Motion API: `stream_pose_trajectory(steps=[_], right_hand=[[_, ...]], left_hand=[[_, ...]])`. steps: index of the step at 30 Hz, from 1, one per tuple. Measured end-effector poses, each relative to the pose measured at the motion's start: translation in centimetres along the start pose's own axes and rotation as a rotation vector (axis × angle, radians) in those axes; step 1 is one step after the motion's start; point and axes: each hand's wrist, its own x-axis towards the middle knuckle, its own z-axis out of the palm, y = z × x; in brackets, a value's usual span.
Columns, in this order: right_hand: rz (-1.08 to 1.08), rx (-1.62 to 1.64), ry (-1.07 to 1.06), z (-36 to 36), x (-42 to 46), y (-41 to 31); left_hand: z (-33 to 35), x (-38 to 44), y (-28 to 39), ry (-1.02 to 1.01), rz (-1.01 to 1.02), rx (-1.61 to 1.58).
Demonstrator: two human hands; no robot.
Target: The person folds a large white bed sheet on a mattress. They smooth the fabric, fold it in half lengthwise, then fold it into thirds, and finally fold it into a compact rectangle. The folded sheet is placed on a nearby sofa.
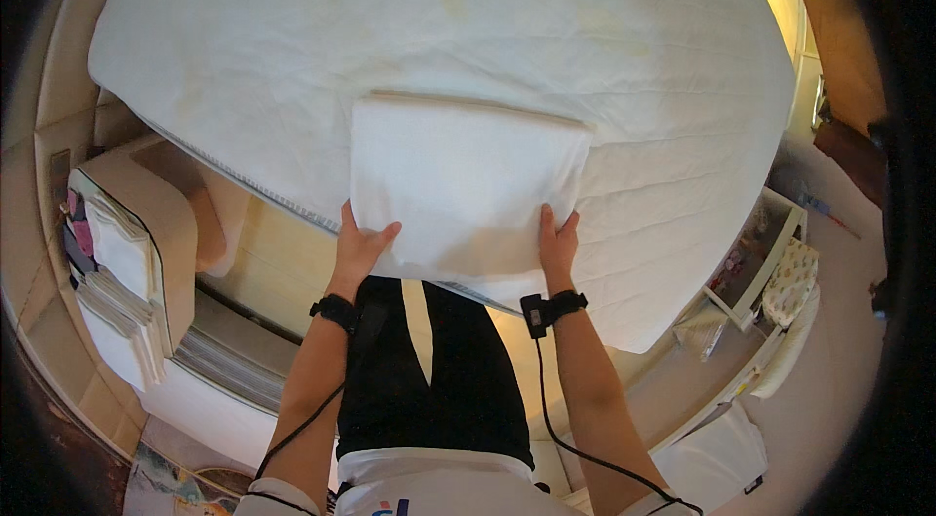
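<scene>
A folded white cloth (468, 179), rectangular and several layers thick, lies over the near edge of a white quilted mattress (680, 209). My left hand (363, 245) grips its near left corner, thumb on top and the other fingers mostly hidden beneath. At its right side my right hand (559, 242) holds the edge in the same way, thumb on the upper face. Both wrists wear black straps, with a small black device on the right one. Faint yellowish marks show on the mattress.
A rounded bedside cabinet (164, 223) at the left bears stacks of folded white cloths (121, 318). To the right stand an open drawer (757, 260) with small items and a patterned cloth (791, 282). A white object (713, 450) lies at the lower right. A padded headboard (66, 92) borders the left.
</scene>
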Motion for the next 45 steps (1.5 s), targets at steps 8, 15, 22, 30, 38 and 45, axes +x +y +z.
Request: stream_pose_trajectory(steps=[8, 15, 22, 30, 38, 45], right_hand=[[-0.106, 0.013, 0.013, -0.3, 0.2, 3.0], [-0.158, 0.095, 0.107, -0.1, -4.9, 4.9], [0.22, 0.415, 0.168, -0.2, -7.7, 6.5], [0.182, 0.492, 0.028, -1.7, -7.3, 8.0], [-0.021, 0.152, -0.153, -3.3, -7.0, 8.2], [-0.103, -0.099, -0.142, -4.8, -5.7, 6.7]], left_hand=[[-0.5, -0.3, -3.5, 0.112, -0.076, -0.075], [0.6, -6.1, -6.7, 0.427, 0.071, -0.081], [1.9, -10.1, -7.8, 0.389, 0.113, 0.113], [2.2, -8.9, -7.5, 0.501, 0.019, -0.046], [0.8, -7.9, -7.4, 0.475, 0.095, 0.16], [-1.9, -8.6, -6.5, 0.37, 0.215, 0.296]])
